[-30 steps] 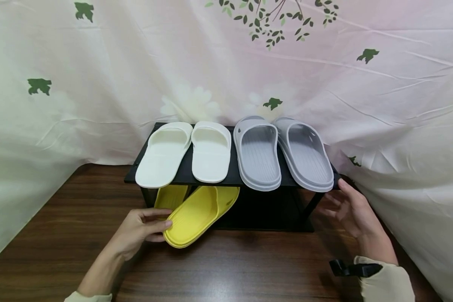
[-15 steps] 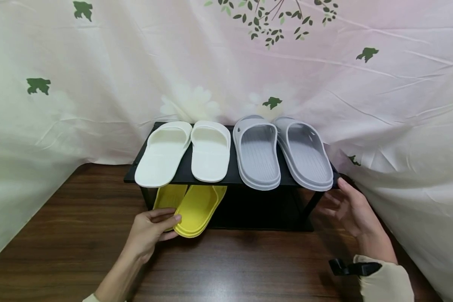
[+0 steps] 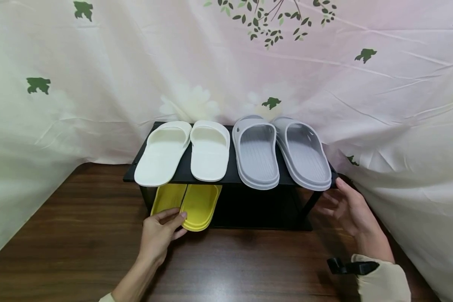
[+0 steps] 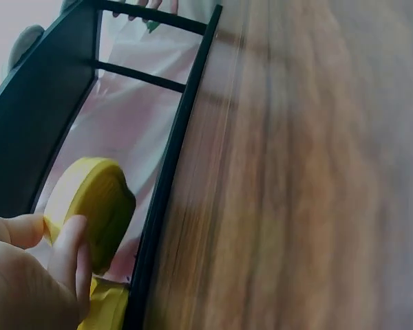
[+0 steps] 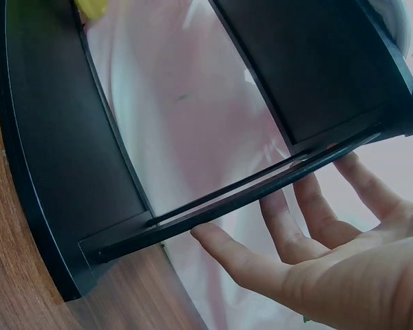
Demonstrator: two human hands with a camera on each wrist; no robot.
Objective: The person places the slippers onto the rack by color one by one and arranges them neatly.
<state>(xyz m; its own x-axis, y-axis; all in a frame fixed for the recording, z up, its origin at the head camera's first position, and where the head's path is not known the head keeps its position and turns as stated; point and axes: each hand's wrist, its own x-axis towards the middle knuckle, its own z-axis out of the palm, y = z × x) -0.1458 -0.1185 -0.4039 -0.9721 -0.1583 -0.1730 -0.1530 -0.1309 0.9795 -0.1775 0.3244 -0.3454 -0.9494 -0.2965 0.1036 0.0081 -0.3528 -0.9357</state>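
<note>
In the head view my left hand [image 3: 160,235] pinches the heel end of a yellow slipper [image 3: 199,205], thumb on top and fingers beneath. Its toe part is hidden under the upper shelf of a black two-tier shoe rack [image 3: 264,209]. The left wrist view shows this slipper raised off the lower shelf. Close on its left lies a second yellow slipper [image 3: 168,197], partly covered by my hand. My right hand [image 3: 356,222] touches the rack's right end: its thumb lies at the upper shelf's corner, and extended fingers [image 5: 282,227] meet the side bars.
On the upper shelf stand a pair of white slippers, left one [image 3: 162,155] and right one [image 3: 210,157], and a pair of grey clogs, left one [image 3: 258,155] and right one [image 3: 307,155]. A patterned cloth [image 3: 117,75] hangs behind the brown wooden table [image 3: 79,235].
My left hand has moved right and inward, pushing the yellow slipper deeper under the upper shelf and turning it straighter beside its mate. My right hand has stayed at the rack's end.
</note>
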